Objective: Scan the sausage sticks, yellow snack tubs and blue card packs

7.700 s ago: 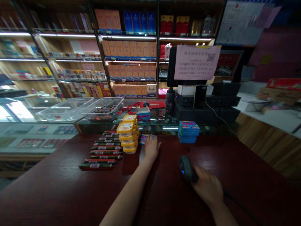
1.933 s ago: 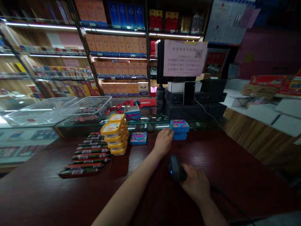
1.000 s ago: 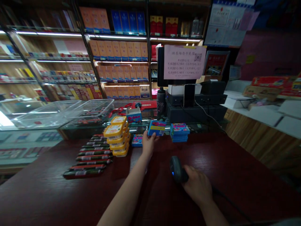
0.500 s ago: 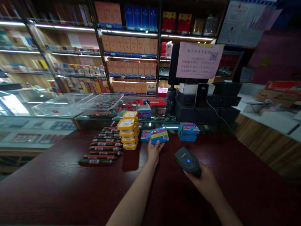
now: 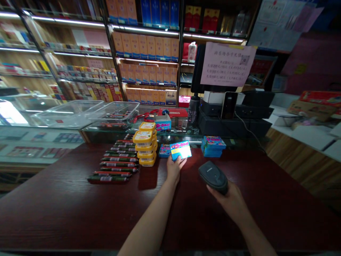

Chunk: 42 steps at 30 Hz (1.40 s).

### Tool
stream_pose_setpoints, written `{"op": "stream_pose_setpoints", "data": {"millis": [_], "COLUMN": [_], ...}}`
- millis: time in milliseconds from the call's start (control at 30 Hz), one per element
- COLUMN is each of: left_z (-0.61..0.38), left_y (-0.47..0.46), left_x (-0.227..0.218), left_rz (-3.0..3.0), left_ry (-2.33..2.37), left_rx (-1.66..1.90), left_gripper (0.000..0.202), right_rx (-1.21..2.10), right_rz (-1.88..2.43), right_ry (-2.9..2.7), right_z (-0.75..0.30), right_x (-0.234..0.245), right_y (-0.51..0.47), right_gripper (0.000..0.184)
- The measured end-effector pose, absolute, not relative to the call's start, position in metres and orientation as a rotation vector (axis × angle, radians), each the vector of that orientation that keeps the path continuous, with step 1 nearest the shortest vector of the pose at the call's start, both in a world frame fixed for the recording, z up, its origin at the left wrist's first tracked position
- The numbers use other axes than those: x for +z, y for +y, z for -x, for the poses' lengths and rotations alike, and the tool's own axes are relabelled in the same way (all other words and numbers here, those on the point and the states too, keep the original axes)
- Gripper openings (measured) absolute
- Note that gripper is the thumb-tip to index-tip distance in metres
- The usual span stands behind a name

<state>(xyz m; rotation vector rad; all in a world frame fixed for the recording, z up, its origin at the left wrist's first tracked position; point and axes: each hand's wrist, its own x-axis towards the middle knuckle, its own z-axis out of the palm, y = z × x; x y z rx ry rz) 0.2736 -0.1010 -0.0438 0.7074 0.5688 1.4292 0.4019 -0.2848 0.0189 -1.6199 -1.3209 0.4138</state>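
My left hand (image 5: 174,170) holds up a small blue box (image 5: 181,150) with pink lettering, its face brightly lit. My right hand (image 5: 231,199) is wrapped around the handle of a dark barcode scanner (image 5: 213,176), whose head points toward the box. Another blue box (image 5: 164,150) lies just behind and left of the held one. To the right stands a stack of similar blue boxes (image 5: 213,146). Left of my left hand, yellow-lidded tubs (image 5: 145,147) are stacked, beside a row of dark green and red sticks in wrappers (image 5: 114,164).
Across the back runs a glass counter (image 5: 183,133) with clear plastic trays (image 5: 71,113), an opened blue carton (image 5: 163,123) and a dark bottle (image 5: 193,109). A monitor with a pink paper sign (image 5: 226,65) and a phone (image 5: 229,105) stand at back right.
A bright light now falls on the blue box in my left hand. The blue light on the scanner no longer shows. Both hands keep nearly the same places; the view has tilted slightly.
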Motion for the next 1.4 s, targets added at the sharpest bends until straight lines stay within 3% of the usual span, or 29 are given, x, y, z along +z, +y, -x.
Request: {"op": "stream_pose_setpoints", "data": {"millis": [233,500,767,1033,1167,1400], "left_z": [-0.270,-0.276,-0.250,-0.218,-0.221,-0.218], "left_y": [-0.100,-0.100,-0.083,-0.071,-0.066,-0.060], "left_x": [-0.047,-0.051,-0.017,-0.001,-0.014,-0.026], "left_rz": [-0.734,-0.840,-1.723,-2.676,-2.686,-2.530], "left_ry": [0.571,0.619,1.141,1.697,1.748,1.695], "left_rx": [1.412,1.417,1.717,1.092,0.949,1.015], "left_gripper": [0.047,0.054,0.007,0.018,0.022,0.022], "right_rx": [0.414,-0.106,-0.394,-0.325,-0.330,-0.320], "right_rz": [1.648,2.264,2.031,2.038,2.002,2.040], "right_ry": [-1.345,-1.523,-1.635,-1.634,-1.646,-1.646], "right_z": [-0.404,-0.422,-0.428,-0.429,-0.431,-0.429], "right_x": [0.017,-0.008,-0.033,-0.034,-0.039,-0.036], "right_y": [-0.283,-0.284,-0.286,-0.286,-0.287,-0.288], "right_gripper": [0.037,0.025,0.023,0.024,0.025,0.024]}}
